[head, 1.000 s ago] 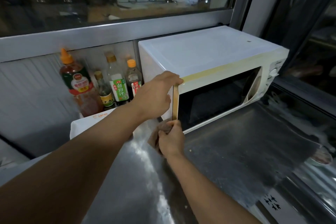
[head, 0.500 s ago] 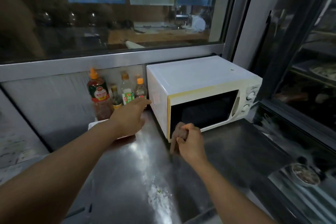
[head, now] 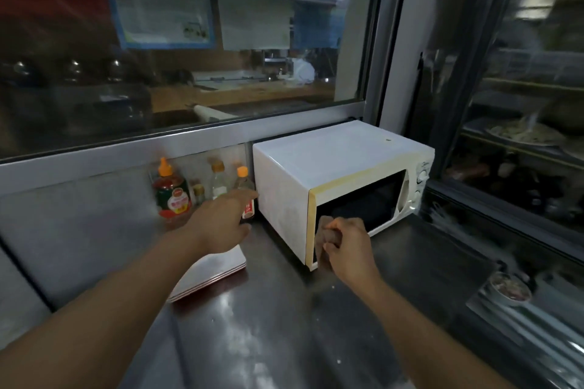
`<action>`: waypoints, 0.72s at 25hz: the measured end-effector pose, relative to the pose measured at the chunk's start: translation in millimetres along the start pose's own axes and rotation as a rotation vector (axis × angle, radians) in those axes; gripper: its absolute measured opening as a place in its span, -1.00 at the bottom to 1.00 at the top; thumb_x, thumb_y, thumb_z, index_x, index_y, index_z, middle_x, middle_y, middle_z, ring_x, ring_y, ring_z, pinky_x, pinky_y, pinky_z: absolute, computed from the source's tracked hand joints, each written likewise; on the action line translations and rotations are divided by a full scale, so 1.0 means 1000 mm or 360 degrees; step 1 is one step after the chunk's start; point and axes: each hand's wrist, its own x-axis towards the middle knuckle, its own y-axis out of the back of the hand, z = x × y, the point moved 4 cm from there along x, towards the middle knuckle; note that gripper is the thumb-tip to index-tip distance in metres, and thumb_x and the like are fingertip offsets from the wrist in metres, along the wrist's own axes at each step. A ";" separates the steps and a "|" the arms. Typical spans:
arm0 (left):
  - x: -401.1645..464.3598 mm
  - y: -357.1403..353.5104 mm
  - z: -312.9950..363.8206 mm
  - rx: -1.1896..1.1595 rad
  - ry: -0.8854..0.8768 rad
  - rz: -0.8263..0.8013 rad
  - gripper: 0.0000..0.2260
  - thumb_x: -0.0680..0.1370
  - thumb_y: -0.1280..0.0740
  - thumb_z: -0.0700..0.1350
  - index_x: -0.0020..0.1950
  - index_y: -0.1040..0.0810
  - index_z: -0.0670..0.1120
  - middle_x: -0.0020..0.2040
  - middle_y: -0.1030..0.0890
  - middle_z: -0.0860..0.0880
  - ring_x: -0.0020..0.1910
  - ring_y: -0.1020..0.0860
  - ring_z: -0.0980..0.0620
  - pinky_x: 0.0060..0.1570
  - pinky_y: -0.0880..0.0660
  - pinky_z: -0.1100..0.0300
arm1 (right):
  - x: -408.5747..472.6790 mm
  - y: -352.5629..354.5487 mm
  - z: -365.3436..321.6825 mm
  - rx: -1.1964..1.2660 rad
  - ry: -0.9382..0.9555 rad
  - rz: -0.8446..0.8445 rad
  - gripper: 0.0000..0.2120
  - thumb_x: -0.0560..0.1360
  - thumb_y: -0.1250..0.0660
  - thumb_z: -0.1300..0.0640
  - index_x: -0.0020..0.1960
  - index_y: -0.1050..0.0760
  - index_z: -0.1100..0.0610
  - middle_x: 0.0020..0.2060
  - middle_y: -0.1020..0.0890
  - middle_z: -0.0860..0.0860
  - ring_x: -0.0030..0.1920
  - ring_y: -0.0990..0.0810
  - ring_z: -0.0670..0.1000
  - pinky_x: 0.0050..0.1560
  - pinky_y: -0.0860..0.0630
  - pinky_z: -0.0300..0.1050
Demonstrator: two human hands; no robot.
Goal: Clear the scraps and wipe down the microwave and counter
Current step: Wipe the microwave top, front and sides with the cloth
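Observation:
A white microwave (head: 331, 161) with a yellowed door frame stands on the steel counter (head: 284, 325), its door closed. My right hand (head: 346, 246) grips a brownish cloth (head: 322, 230) and holds it against the lower left corner of the door. My left hand (head: 221, 224) reaches forward with fingers extended toward the microwave's left side wall, next to the bottles. A few pale crumbs (head: 338, 361) lie on the counter in front.
Several sauce bottles (head: 172, 196) stand against the back wall left of the microwave. A white cutting board (head: 215, 271) lies under my left hand. A glass partition runs above. A small bowl (head: 508, 290) sits at the lower right beside a display case.
My left hand left the top corner of the microwave door and dropped toward its left side. My right hand with the cloth rose slightly along the door's left edge. The view pulled back.

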 end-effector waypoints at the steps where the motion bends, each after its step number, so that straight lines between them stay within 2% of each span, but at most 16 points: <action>1: 0.000 0.004 -0.010 -0.0001 -0.0067 -0.0008 -0.41 0.52 -0.31 -0.11 0.51 -0.18 0.02 0.52 -0.23 -0.01 0.44 -0.28 -0.04 0.37 -0.30 0.07 | -0.001 -0.006 -0.008 -0.0007 -0.0020 0.0049 -0.75 0.47 -0.32 0.27 0.01 -0.39 -0.02 0.08 -0.45 0.06 -0.04 -0.36 -0.05 -0.04 -0.26 -0.30; 5: -0.002 0.023 -0.057 0.0071 -0.0345 -0.0010 -0.44 0.51 -0.32 -0.12 0.49 -0.22 0.01 0.49 -0.28 0.00 0.39 -0.34 -0.07 0.31 -0.35 0.07 | -0.011 -0.032 -0.044 -0.0036 -0.0086 0.0252 -0.76 0.47 -0.32 0.28 0.01 -0.40 -0.02 0.00 -0.38 -0.03 -0.05 -0.38 -0.02 -0.05 -0.27 -0.32; 8: -0.002 0.026 -0.089 0.0053 -0.0434 -0.0058 -0.42 0.52 -0.31 -0.09 0.50 -0.19 0.04 0.49 -0.29 -0.01 0.40 -0.34 -0.07 0.31 -0.34 0.08 | -0.025 -0.049 -0.058 -0.0058 -0.0106 0.0370 -0.68 0.45 -0.30 0.35 -0.07 -0.44 -0.09 -0.04 -0.45 0.01 -0.13 -0.44 0.02 -0.11 -0.35 -0.33; 10: 0.001 0.021 -0.101 0.0002 -0.0448 -0.0095 -0.42 0.52 -0.30 -0.09 0.51 -0.18 0.02 0.49 -0.29 -0.03 0.41 -0.32 -0.06 0.31 -0.31 0.10 | -0.033 -0.053 -0.064 0.0059 -0.0080 0.0400 -0.55 0.45 -0.21 0.46 -0.23 -0.44 -0.12 -0.08 -0.47 0.08 -0.28 -0.52 0.06 -0.32 -0.52 -0.12; 12: 0.008 0.011 -0.108 -0.0026 -0.0478 -0.0162 -0.43 0.53 -0.29 -0.09 0.51 -0.17 -0.01 0.49 -0.27 -0.04 0.42 -0.30 -0.05 0.32 -0.30 0.12 | -0.031 -0.054 -0.067 0.0000 -0.0024 0.0499 -0.57 0.46 -0.17 0.52 -0.22 -0.48 -0.02 -0.09 -0.45 0.05 -0.35 -0.56 0.03 -0.46 -0.56 -0.08; 15: 0.030 -0.007 -0.108 -0.0018 -0.0529 -0.0211 -0.43 0.54 -0.28 -0.07 0.51 -0.16 -0.02 0.49 -0.27 -0.03 0.43 -0.29 -0.05 0.34 -0.29 0.10 | -0.010 -0.048 -0.068 -0.0112 0.0051 0.0673 -0.73 0.46 -0.22 0.48 -0.02 -0.52 0.17 -0.07 -0.47 0.00 -0.33 -0.55 -0.07 -0.39 -0.53 -0.26; 17: 0.048 -0.018 -0.103 -0.0014 -0.0573 -0.0236 -0.43 0.53 -0.29 -0.08 0.51 -0.16 -0.02 0.50 -0.26 -0.02 0.45 -0.27 -0.03 0.37 -0.25 0.12 | 0.010 -0.045 -0.065 -0.0330 0.0154 0.0757 -0.79 0.45 -0.30 0.40 0.04 -0.55 0.22 0.02 -0.52 0.00 -0.16 -0.56 -0.09 -0.26 -0.47 -0.36; 18: 0.056 -0.022 -0.100 -0.0007 -0.0588 -0.0246 -0.42 0.53 -0.29 -0.08 0.51 -0.16 -0.03 0.50 -0.25 -0.02 0.46 -0.25 -0.02 0.39 -0.23 0.12 | 0.021 -0.046 -0.062 -0.0493 0.0201 0.0758 -0.77 0.43 -0.34 0.37 0.07 -0.57 0.21 0.10 -0.53 0.03 -0.03 -0.57 -0.02 -0.15 -0.48 -0.30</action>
